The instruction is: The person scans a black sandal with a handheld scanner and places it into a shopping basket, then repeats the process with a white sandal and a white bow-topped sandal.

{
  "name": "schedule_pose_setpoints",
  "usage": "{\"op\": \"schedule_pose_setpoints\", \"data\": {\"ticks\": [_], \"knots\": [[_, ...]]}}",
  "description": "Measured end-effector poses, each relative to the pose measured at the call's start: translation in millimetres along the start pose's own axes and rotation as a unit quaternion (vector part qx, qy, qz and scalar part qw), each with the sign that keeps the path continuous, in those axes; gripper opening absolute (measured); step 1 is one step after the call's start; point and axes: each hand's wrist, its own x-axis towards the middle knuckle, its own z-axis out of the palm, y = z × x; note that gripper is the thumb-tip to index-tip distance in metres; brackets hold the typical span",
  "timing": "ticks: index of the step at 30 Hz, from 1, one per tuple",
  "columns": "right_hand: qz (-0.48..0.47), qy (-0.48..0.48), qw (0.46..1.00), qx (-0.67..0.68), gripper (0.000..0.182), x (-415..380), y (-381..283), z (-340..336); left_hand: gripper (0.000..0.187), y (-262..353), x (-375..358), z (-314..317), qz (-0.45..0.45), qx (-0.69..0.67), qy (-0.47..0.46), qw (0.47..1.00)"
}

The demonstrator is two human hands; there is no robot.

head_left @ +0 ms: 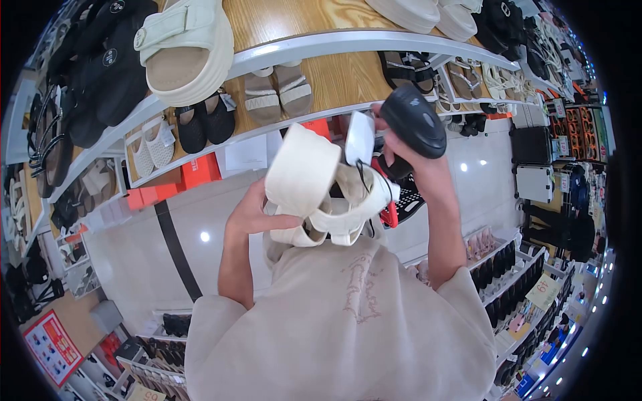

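Note:
My left hand is closed round a cream chunky sandal in front of my chest, its thick sole turned up. Beside that sole, more cream straps with a buckle show. On a black cord from the straps hangs a white tag. My right hand grips a black handheld barcode scanner, its rounded head uppermost. The fingertips of that hand come close behind the tag's edge. Part of the scanner's handle is hidden by my fingers.
Ahead is a wooden-topped shelf with a white edge, bearing a cream sandal. Beige sandals and black shoes stand on the tier below. Red boxes sit underneath. Shoe racks flank my right; a person stands farther off.

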Motion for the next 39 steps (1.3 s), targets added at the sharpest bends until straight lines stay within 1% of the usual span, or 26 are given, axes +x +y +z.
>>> {"op": "schedule_pose_setpoints", "data": {"ticks": [1, 3, 4, 5, 7, 8, 10, 11, 12, 13, 14, 15, 16, 17, 18, 19, 21, 22, 26, 28, 29, 31, 32, 33, 36, 39], "knots": [[0.000, 0.000, 1.000, 0.000, 0.028, 0, 3, -1, 0.076, 4, 2, -1, 0.000, 0.000, 0.000, 1.000], [0.034, -0.023, 0.999, -0.015, 0.030, 1, 8, -1, 0.086, 11, 8, -4, 0.029, 0.048, -0.045, 0.997], [0.068, -0.018, 0.997, -0.025, 0.031, -1, 3, 0, 0.086, 12, 8, -4, 0.029, 0.048, -0.042, 0.998], [0.068, -0.022, 0.997, -0.025, 0.031, -2, -2, 5, 0.087, 13, 8, -4, 0.018, 0.051, -0.037, 0.998], [-0.014, 0.018, 0.995, -0.100, 0.029, -3, -8, 13, 0.088, 13, 7, -6, 0.007, 0.053, -0.030, 0.998], [-0.013, 0.017, 0.995, -0.100, 0.029, -4, -9, 14, 0.085, 12, 6, -7, 0.004, 0.054, -0.029, 0.998], [-0.081, 0.031, 0.985, -0.151, 0.031, -4, -10, 13, 0.083, 13, 6, -7, 0.001, 0.055, -0.027, 0.998], [-0.081, 0.030, 0.985, -0.151, 0.031, -3, -8, 10, 0.080, 15, 8, -5, 0.005, 0.069, -0.006, 0.998], [-0.159, 0.022, 0.967, -0.197, 0.031, -3, -3, 5, 0.078, 17, 10, -3, 0.010, 0.083, 0.015, 0.996], [-0.236, 0.014, 0.941, -0.242, 0.032, -2, 5, -2, 0.078, 18, 10, -2, 0.011, 0.083, 0.017, 0.996], [-0.232, 0.083, 0.922, -0.298, 0.035, 0, 33, -16, 0.076, 19, 11, 0, 0.001, 0.103, 0.048, 0.994], [-0.233, 0.082, 0.922, -0.298, 0.035, 1, 19, -8, 0.073, 20, 12, 2, -0.009, 0.122, 0.078, 0.989], [-0.260, -0.006, 0.938, -0.231, 0.035, 1, -6, 6, 0.073, 21, 13, 3, -0.008, 0.122, 0.079, 0.989], [-0.283, -0.095, 0.941, -0.161, 0.035, 1, -20, 16, 0.072, 22, 14, 5, -0.025, 0.121, 0.110, 0.986], [-0.261, -0.126, 0.943, -0.162, 0.036, -1, -20, 18, 0.070, 23, 15, 7, -0.043, 0.118, 0.142, 0.982], [-0.356, -0.132, 0.893, -0.243, 0.033, 4, -14, 19, 0.070, 26, 15, 10, -0.042, 0.118, 0.143, 0.982], [-0.458, -0.139, 0.807, -0.347, 0.033, 10, -3, 24, 0.068, 33, 15, 15, -0.057, 0.042, 0.174, 0.982], [-0.473, -0.136, 0.790, -0.367, 0.034, 7, 0, 31, 0.068, 36, 15, 18, -0.057, 0.041, 0.175, 0.982], [-0.450, -0.144, 0.796, -0.378, 0.028, 3, 34, 30, 0.064, 41, 15, 24, -0.020, -0.009, 0.209, 0.978], [-0.422, -0.088, 0.816, -0.385, 0.026, 0, 43, 31, 0.063, 42, 15, 27, -0.005, -0.022, 0.218, 0.976], [-0.423, -0.090, 0.816, -0.384, 0.026, 0, 43, 32, 0.062, 45, 15, 29, 0.001, -0.033, 0.222, 0.975], [-0.409, -0.059, 0.834, -0.365, 0.035, 0, 37, 37, 0.062, 45, 17, 29, 0.006, -0.045, 0.226, 0.973], [-0.375, -0.070, 0.863, -0.330, 0.045, 3, 46, 33, 0.062, 42, 18, 28, 0.002, -0.055, 0.228, 0.972], [-0.375, -0.071, 0.864, -0.329, 0.045, 3, 46, 33, 0.062, 40, 19, 28, -0.002, -0.066, 0.230, 0.971], [-0.252, -0.091, 0.942, -0.203, 0.043, -2, 38, 37, 0.061, 38, 21, 29, -0.003, -0.058, 0.247, 0.967], [-0.268, -0.110, 0.931, -0.222, 0.042, -2, 33, 30, 0.060, 37, 22, 29, -0.016, -0.059, 0.242, 0.968]]}}
